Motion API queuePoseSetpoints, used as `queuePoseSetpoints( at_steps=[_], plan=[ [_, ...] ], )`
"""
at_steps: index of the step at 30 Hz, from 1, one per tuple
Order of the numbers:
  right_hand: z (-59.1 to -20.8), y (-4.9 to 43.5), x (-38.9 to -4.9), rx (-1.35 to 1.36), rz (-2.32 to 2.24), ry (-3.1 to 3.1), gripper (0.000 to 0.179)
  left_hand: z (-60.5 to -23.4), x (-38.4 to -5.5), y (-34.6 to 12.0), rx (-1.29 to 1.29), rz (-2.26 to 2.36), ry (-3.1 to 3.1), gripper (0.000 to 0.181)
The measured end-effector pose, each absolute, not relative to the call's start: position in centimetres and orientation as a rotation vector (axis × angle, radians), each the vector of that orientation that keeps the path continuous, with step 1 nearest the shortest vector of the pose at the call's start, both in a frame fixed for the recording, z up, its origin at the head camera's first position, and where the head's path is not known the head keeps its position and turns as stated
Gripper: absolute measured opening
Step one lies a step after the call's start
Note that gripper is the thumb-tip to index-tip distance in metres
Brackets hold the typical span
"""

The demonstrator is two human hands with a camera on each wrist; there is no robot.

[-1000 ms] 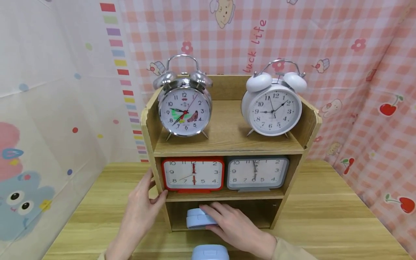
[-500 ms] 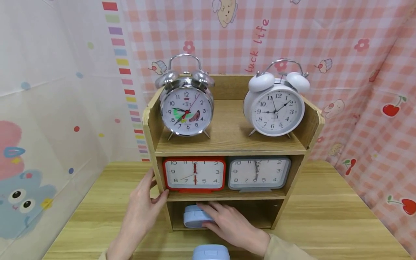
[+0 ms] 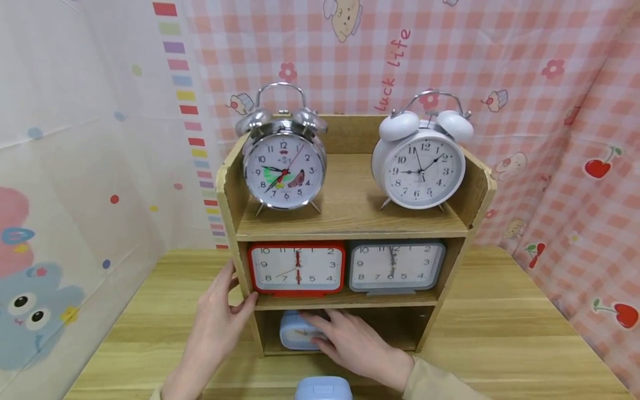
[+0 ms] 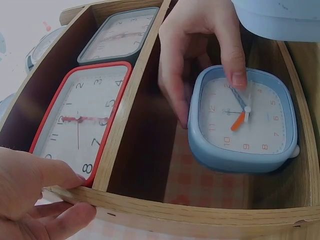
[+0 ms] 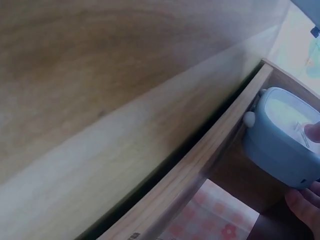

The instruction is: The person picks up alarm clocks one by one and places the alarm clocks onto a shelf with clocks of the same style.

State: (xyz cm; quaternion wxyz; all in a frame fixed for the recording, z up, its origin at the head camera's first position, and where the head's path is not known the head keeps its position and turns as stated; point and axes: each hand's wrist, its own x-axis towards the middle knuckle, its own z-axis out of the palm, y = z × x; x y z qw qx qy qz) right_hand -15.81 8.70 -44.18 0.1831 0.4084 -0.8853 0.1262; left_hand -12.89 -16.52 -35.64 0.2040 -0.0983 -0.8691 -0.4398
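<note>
My right hand (image 3: 357,341) grips a small light-blue alarm clock (image 3: 292,332) in the bottom compartment of a wooden shelf (image 3: 350,228). In the left wrist view the clock's dial (image 4: 265,125) faces outward, with the thumb over its front and fingers behind its far side. In the right wrist view the clock's casing (image 5: 272,145) sits close by the bottom board. On the shelf's left side panel, my left hand (image 3: 220,314) holds the edge, thumb in front near a red rectangular clock (image 3: 295,291) and fingers outside.
A grey rectangular clock (image 3: 395,289) stands beside the red one. Above are a silver twin-bell clock (image 3: 300,191) and a white twin-bell clock (image 3: 422,194). Another light-blue clock (image 3: 324,389) is on the table (image 3: 500,333) in front of the shelf. Patterned cloth (image 3: 525,122) hangs behind.
My right hand has moved the light-blue clock slightly left, deeper into the bottom compartment, and tipped it so its dial now shows from the front. My left hand has stayed on the side panel.
</note>
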Motion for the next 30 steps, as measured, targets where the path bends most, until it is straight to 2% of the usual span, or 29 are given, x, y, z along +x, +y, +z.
queuePoseSetpoints(
  at_steps=[6, 30],
  plan=[
    [-44.40, 8.68, -15.89, 1.137, 0.222, -2.401, 0.052, -35.57, -12.91, -16.58, -0.265, -1.229, -2.444, 0.066],
    [-44.34, 7.96, -16.61, 1.164, 0.275, -2.440, 0.049, -35.39, -12.93, -16.52, -0.273, -1.219, -2.450, 0.067]
  ],
)
